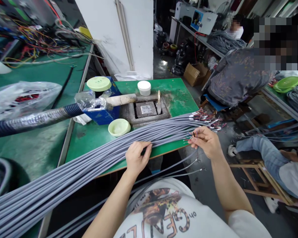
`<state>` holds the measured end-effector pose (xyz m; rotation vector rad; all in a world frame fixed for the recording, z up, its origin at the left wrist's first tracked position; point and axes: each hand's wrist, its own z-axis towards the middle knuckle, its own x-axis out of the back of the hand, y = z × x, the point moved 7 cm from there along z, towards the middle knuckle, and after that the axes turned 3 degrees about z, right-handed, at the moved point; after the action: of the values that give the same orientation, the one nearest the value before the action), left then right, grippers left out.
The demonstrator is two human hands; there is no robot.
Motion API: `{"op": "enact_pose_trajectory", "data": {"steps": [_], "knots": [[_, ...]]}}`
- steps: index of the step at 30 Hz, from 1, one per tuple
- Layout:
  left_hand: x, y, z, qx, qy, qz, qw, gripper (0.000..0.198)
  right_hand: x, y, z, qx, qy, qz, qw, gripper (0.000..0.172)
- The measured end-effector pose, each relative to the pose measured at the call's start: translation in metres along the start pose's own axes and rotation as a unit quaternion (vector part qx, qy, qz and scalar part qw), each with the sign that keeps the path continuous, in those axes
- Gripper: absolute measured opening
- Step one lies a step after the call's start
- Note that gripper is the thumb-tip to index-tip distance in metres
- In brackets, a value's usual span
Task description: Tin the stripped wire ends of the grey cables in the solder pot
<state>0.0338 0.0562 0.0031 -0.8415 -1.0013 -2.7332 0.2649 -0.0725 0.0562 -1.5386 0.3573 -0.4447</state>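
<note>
A thick bundle of grey cables (106, 145) runs from the lower left across the green table to the right. Its stripped ends (208, 119) fan out in thin coloured wires with white bands. My right hand (207, 143) pinches a small group of coloured wires (188, 138) between thumb and fingers, just in front of those ends. Against the near side of the bundle, my left hand (137, 158) is closed, thumb and forefinger meeting; what lies between them is hidden. A few separate grey cables (173, 164) hang below the table edge, close to my body.
Behind the bundle, a square solder pot (146, 109) is set in the table (181, 96), with a wooden-handled tool (159, 102) on it. A hose nozzle (121, 99), white tub (144, 88) and pale green bowl (119, 127) stand around it. Other people sit at the right.
</note>
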Motion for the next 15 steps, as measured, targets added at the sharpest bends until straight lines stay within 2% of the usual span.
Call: {"op": "enact_pose_trajectory", "data": {"steps": [9, 15], "knots": [[-0.0002, -0.0008, -0.0011, 0.002, 0.000, -0.002, 1.000, 0.009, 0.0019, 0.0027, -0.0031, -0.012, 0.030, 0.027, 0.999, 0.029], [-0.0006, -0.0024, -0.0023, 0.000, 0.001, 0.000, 1.000, 0.010, 0.0044, 0.0004, -0.0067, 0.012, 0.052, -0.010, 0.999, 0.029]]}}
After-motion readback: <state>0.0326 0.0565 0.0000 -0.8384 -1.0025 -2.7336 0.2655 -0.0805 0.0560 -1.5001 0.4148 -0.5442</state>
